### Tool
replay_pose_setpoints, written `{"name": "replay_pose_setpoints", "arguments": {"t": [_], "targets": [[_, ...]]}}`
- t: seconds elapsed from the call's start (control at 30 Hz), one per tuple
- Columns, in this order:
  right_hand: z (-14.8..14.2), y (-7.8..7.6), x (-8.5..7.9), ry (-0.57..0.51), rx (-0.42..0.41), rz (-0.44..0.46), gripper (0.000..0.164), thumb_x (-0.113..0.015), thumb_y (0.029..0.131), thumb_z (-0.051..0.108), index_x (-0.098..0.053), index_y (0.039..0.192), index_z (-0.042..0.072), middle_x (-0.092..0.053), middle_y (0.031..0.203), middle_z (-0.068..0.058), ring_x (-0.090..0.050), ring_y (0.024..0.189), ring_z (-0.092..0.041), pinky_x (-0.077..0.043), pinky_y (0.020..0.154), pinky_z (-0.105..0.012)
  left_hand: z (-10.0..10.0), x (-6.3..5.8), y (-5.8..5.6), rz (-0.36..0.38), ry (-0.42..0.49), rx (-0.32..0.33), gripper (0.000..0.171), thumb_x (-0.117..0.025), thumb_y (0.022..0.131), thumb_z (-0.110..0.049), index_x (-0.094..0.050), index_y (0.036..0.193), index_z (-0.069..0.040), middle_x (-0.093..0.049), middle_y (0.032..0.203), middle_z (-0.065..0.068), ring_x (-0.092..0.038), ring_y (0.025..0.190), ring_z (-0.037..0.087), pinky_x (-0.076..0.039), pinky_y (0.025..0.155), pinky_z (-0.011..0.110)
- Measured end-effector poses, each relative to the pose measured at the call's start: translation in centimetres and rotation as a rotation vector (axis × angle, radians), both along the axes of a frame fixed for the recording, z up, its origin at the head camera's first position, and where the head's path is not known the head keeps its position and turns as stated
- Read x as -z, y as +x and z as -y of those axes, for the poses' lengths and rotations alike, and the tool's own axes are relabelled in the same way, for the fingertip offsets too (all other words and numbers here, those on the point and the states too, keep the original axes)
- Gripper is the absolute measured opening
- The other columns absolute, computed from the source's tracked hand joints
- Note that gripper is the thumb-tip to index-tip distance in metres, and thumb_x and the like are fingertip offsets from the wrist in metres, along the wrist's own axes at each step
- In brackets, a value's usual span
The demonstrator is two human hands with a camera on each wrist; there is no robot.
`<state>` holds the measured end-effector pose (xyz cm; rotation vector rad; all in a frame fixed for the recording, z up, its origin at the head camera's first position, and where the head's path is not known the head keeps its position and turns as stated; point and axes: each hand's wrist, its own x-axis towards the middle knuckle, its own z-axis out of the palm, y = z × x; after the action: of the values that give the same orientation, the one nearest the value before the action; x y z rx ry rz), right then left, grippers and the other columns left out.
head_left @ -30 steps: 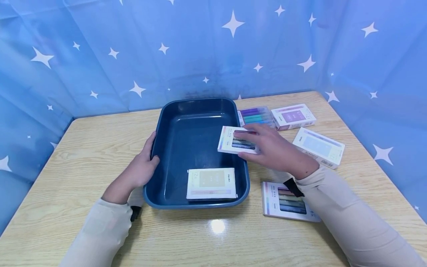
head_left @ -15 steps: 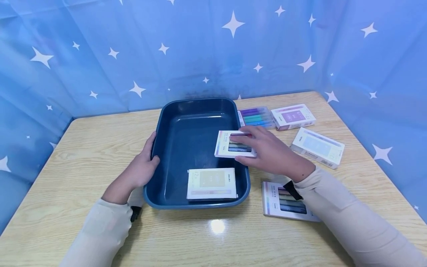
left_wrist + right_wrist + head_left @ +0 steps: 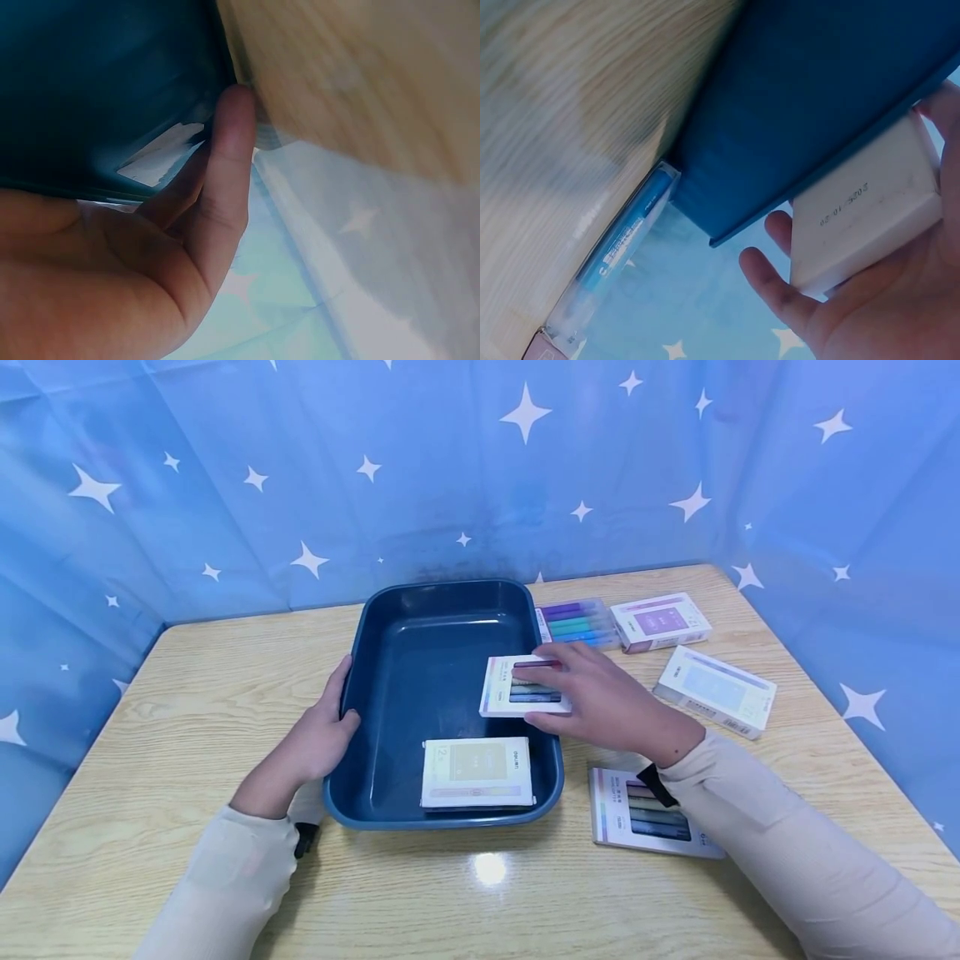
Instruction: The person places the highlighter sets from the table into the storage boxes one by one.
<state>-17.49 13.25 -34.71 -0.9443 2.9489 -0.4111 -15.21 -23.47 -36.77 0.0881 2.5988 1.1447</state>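
Note:
A dark blue plastic bin (image 3: 442,685) stands on the table. Its left wall is gripped by my left hand (image 3: 318,731), thumb over the rim and fingers along the outside, as the left wrist view (image 3: 225,172) also shows. My right hand (image 3: 600,702) holds a white box of pens (image 3: 498,685) with a window over the bin's right side. In the right wrist view the box's printed end (image 3: 855,214) shows above the rim, between thumb and fingers. Inside the bin, near its front, lies a white and yellow box (image 3: 476,772).
Right of the bin lie a clear case of coloured pens (image 3: 577,620), a purple-labelled box (image 3: 660,621) and a blue-labelled box (image 3: 716,689). Another windowed pen box (image 3: 645,814) lies nearer, partly under my right forearm. A blue star-patterned curtain (image 3: 450,460) hangs behind the table.
My right hand has shifted slightly left and toward me with the windowed pen box, farther over the bin. The left hand and bin have stayed in place.

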Motion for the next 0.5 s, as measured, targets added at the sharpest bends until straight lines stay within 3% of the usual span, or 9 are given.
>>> {"name": "replay_pose_setpoints", "arguments": {"t": [0.5], "targets": [[0.91, -0.14, 0.05, 0.023, -0.028, -0.017, 0.057, -0.066, 0.090, 0.054, -0.057, 0.142, 0.031, -0.046, 0.150, -0.011, -0.042, 0.136, -0.031, -0.038, 0.112, -0.054, -0.03, -0.08, 0.10, -0.006, -0.007, 0.000, 0.072, -0.029, 0.104, -0.016, 0.015, 0.160, -0.029, -0.026, 0.158, 0.033, -0.065, 0.109, 0.047, -0.060, 0.071, 0.046]]}}
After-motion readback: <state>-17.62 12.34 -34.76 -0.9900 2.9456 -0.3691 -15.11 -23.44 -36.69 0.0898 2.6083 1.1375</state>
